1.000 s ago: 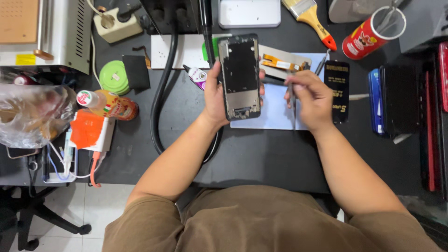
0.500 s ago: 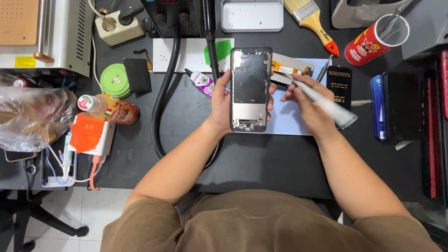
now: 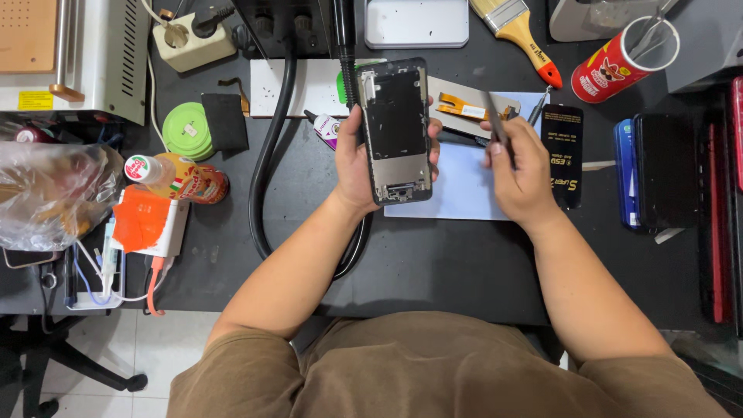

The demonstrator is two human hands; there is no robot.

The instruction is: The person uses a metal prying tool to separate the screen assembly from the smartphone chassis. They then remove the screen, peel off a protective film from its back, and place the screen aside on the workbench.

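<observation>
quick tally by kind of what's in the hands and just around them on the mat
phone frame: 1, in left hand
tweezers: 1, in right hand
blue mat: 1
orange flex cable: 1
small glue bottle: 1
total: 5

The tool's (image 3: 498,124) tip is blurred (lower end hidden in the right hand (image 3: 525,174)).

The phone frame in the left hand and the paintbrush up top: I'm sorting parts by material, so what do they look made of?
Phone frame: likely metal rim, going by its dull grey sheen, around a matte black inner panel, possibly plastic or coated. Left hand grips it upright. Paintbrush: glossy yellow handle with red tip, probably painted wood or plastic, a shiny metal ferrule, pale bristles.
</observation>
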